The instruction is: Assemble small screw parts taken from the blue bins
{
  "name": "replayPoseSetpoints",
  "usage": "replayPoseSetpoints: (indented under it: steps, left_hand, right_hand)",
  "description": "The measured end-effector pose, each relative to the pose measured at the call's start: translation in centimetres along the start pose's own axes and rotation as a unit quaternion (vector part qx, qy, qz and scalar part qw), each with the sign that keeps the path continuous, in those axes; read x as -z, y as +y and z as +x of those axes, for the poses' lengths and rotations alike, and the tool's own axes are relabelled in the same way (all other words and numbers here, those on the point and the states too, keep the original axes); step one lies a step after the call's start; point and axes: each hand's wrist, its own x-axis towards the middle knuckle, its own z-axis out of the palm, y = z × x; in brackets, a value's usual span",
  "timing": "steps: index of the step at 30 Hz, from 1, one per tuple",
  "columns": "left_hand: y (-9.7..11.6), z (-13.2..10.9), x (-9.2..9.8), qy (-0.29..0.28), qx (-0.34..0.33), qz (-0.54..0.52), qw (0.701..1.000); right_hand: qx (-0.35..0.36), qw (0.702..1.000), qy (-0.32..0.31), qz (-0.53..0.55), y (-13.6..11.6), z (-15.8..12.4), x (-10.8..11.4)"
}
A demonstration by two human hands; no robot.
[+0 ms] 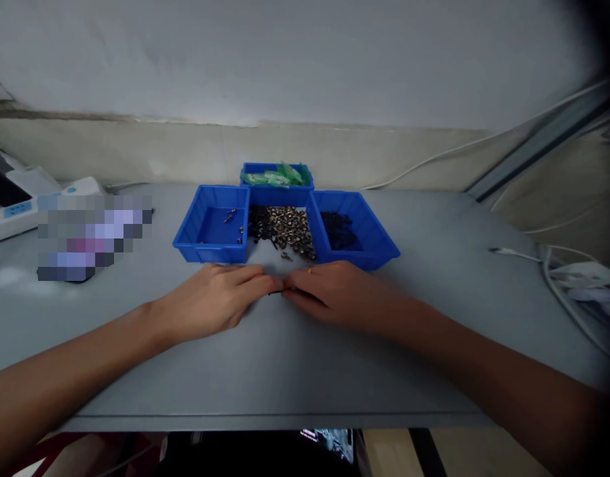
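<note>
My left hand (220, 298) and my right hand (335, 291) meet above the grey table in front of the bins. Between their fingertips is a small dark thin piece (275, 292), pinched by both; its shape is mostly hidden. A brassy bit shows at my right fingers. Just beyond lies a pile of brass-coloured metal parts (288, 226) with black parts (261, 224) at its left. The left blue bin (210, 253) holds a few metal parts. Dark parts (337, 228) fill some of the right blue bin (379, 246).
A third blue bin (278, 193) with green plastic bags (280, 175) stands at the back, by the wall. At the left are a pixelated object (93, 238) and a white power strip (16, 218). Cables (558, 291) lie at the right. The table's front edge (275, 421) is near.
</note>
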Motion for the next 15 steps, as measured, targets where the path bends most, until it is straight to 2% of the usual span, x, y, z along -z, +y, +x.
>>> replayPoseSetpoints:
  steps: [5, 10, 15]
  left_hand:
    - [-0.01, -0.01, -0.12, 0.002, 0.013, 0.009, 1.0]
    - [0.24, 0.23, -0.13, -0.01, 0.054, 0.021, 0.998]
    - [0.28, 0.22, -0.19, -0.019, 0.051, 0.007, 0.999]
  right_hand:
    - [0.0, 1.0, 0.004, 0.006, 0.14, -0.01, -0.05]
    - [-0.001, 1.0, 0.004, 0.011, 0.17, -0.05, -0.05]
    - [0.003, 1.0, 0.015, 0.013, 0.19, -0.07, -0.11]
